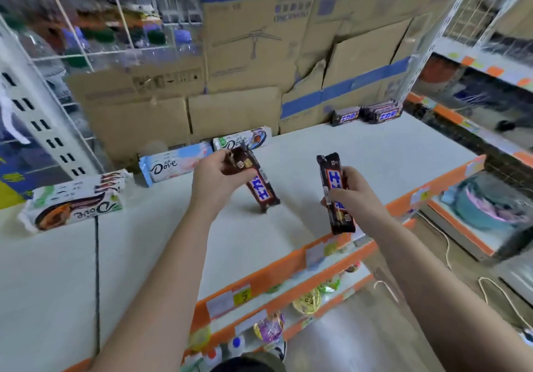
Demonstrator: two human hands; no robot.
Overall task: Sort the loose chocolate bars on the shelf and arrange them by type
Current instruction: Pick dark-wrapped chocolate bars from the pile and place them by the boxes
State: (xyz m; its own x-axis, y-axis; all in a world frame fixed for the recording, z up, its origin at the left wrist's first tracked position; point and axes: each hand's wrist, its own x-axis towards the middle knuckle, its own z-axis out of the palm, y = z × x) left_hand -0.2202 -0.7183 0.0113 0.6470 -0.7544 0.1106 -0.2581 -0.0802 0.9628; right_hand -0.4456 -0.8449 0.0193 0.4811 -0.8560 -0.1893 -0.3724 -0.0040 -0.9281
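Brown chocolate bars [261, 182] gripped in both hands [215, 176].

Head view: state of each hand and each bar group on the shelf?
left hand: gripping a dark bar, its lower end at the shelf
right hand: holding a second dark bar upright, off the shelf
dark bars at back right: lying grouped
Dove bars: lying along the back left

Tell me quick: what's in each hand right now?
Left hand: closed on a dark Snickers-style bar, its lower end near the shelf.
Right hand: closed on a second dark bar, held upright.
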